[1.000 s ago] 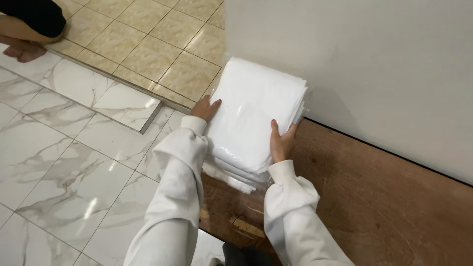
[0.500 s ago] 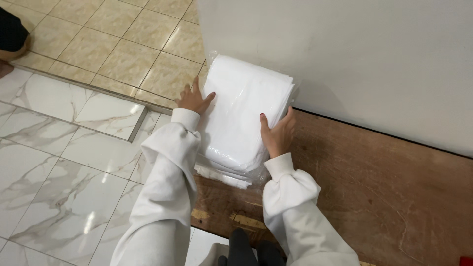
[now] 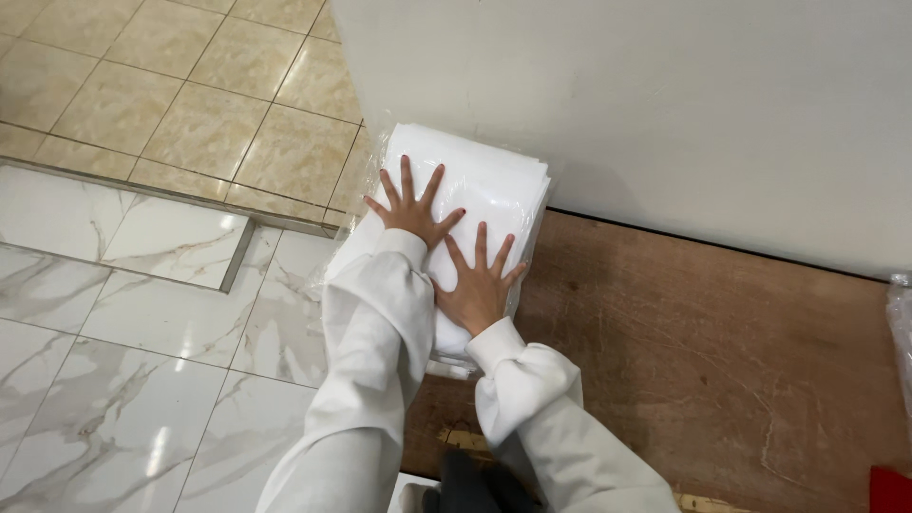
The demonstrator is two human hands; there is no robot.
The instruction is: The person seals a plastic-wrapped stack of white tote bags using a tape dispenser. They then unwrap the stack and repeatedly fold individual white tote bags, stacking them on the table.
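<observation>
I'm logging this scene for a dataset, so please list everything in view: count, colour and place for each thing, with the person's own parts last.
Stack of folded sheets in clear plastic: one, white, on the wooden board's left end, against the wall.
Wooden board: one, brown, along the foot of the wall, right half of view.
Wall: one, off-white, top right.
Marble-look floor tiles: several, white with grey veins, left and bottom.
Beige floor tiles: several, tan, top left.
Clear plastic wrap: one piece, at the right edge.
Red thing: one, cut off at the bottom right corner.
Left hand: flat, fingers spread, on top of the stack.
Right hand: flat, fingers spread, on the stack, nearer the person.
Sleeves: two, white.
</observation>
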